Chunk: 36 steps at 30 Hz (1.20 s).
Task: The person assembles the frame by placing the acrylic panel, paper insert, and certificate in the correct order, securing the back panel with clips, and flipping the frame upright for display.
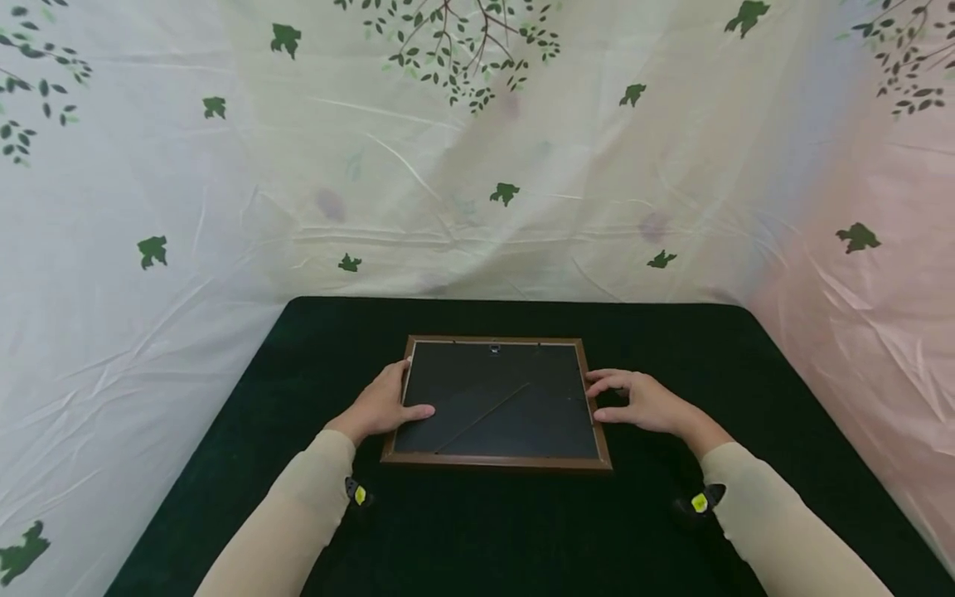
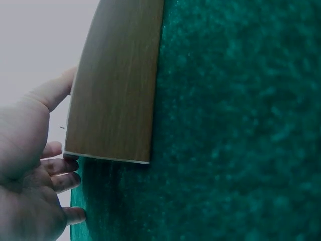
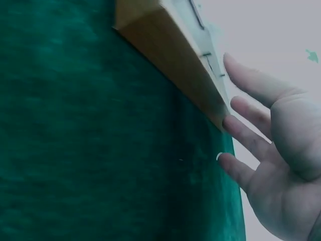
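A picture frame (image 1: 496, 462) lies back side up, with a brown wooden border. Its dark backing board (image 1: 485, 398) shows a small hanger (image 1: 494, 349) at the far edge and a thin diagonal line. My left hand (image 1: 380, 402) grips the left side, thumb over the backing and fingers along the outer edge. In the left wrist view, the wooden side (image 2: 115, 85) stands beside that thumb and the fingertips. My right hand (image 1: 642, 401) is at the right side, fingers loosely spread, fingertips right at the border. The right wrist view shows small metal tabs (image 3: 206, 54) along the back.
A dark green cloth (image 1: 522, 531) covers the table under the frame. Pale fabric (image 1: 567, 232) printed with leaves and branches hangs behind the table, with a pinkish part (image 1: 880, 332) at the right. Each wrist wears a small dark device with a yellow mark.
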{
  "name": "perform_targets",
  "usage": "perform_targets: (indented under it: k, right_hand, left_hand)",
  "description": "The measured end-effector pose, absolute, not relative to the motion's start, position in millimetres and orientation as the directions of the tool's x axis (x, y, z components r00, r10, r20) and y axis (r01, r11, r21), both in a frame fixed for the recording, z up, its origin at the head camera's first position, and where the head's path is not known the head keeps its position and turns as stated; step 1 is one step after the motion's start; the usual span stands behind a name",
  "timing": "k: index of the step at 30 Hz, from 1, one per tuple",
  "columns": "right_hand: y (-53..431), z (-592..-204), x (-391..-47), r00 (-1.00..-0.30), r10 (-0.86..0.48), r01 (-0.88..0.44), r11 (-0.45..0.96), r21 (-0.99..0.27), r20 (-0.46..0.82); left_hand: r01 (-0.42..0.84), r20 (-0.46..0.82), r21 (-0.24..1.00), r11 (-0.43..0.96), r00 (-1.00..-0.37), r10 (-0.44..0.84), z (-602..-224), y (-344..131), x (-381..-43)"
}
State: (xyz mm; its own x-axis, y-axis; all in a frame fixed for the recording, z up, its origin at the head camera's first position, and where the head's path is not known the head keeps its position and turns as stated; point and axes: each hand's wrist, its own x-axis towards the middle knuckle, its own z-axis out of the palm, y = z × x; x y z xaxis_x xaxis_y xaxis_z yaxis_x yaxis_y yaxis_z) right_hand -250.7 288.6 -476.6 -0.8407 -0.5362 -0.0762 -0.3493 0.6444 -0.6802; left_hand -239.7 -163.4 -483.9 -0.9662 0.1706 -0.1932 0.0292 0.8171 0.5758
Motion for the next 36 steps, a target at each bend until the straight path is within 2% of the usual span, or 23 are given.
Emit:
perform_targets:
  k: [6,24,29,36]
  right_hand:
    - [288,-481,-241,-0.843,-0.533,-0.347,0.636,-0.689,-0.067]
    - [284,-485,-247,-0.842,-0.532,-0.316,0.619,-0.719,-0.089]
    - [281,-483,-249,-0.840,-0.528,-0.297,0.642,-0.707,-0.126]
    - [274,-478,-252,-0.832,-0.505,-0.203,0.662,-0.722,-0.229]
  left_hand:
    - [0.030,-0.195,0.578,0.816,-0.965,0.173,-484,-163,-239]
    - [0.022,-0.207,0.563,0.826,-0.964,0.166,-483,-163,-239]
    - [0.020,-0.206,0.571,0.820,-0.964,0.166,-484,-163,-240]
    - [0.046,-0.186,0.566,0.823,-0.966,0.182,-487,-163,-241]
